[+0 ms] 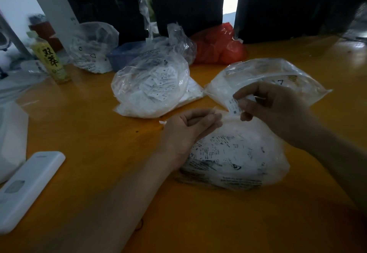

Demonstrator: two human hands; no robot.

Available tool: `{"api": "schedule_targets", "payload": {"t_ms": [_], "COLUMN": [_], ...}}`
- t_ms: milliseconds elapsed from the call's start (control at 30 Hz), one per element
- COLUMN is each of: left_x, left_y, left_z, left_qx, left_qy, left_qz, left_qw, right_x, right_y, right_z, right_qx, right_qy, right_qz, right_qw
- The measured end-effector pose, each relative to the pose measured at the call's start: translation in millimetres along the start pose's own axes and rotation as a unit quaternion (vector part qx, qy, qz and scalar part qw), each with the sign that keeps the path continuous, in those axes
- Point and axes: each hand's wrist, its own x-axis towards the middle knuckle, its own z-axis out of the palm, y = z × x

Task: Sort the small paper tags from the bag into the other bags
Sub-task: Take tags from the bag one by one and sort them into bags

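1. Right hand (272, 105): pinching one small white printed paper tag (234, 107) between thumb and fingers, raised just above the mouth of the near clear plastic source bag of tags (238, 157). Risk: light pinch on a thin slip; likely to slide free and drop back in unsorted.
2. Left hand (190, 125): fingers curled on the crumpled mouth of the source bag, apparently gripping the film and holding it open. Risk: if released, mouth likely to collapse.
3. Size print on the tag too blurred to read here. Risk: misreading sends it into the wrong bag.
4. Destinations: flat clear bag behind the right hand (278, 73); rounded clear bag of tags at centre (151, 87); further clear bag at rear left (93, 48). Mouths slack or not visible. Risk: tag landing on the orange bench (89, 125) instead of inside.
5. Stray white scrap (162, 122) beside the left hand: easily overlooked.
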Motion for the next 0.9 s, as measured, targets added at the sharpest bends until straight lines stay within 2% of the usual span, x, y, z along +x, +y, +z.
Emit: {"api": "schedule_targets", "payload": {"t_ms": [233, 733, 900], "left_x": [-1.0, -3.2, -2.6], "left_y": [0.6, -0.1, 0.0], "left_z": [2.3, 2.0, 2.4], "left_qx": [0.035, 0.044, 0.029], "left_qy": [-0.012, -0.023, -0.009], "left_qz": [-0.004, -0.011, -0.009], "left_qw": [0.999, 0.999, 1.000], "right_x": [2.7, -1.4, -3.4], "right_y": [2.2, 0.6, -2.1], "right_z": [5.7, 7.4, 6.5], "right_qx": [-0.029, -0.124, -0.173], "right_qy": [0.045, 0.042, 0.007], "right_qz": [-0.044, -0.067, -0.067], "right_qw": [0.998, 0.989, 0.983]}}
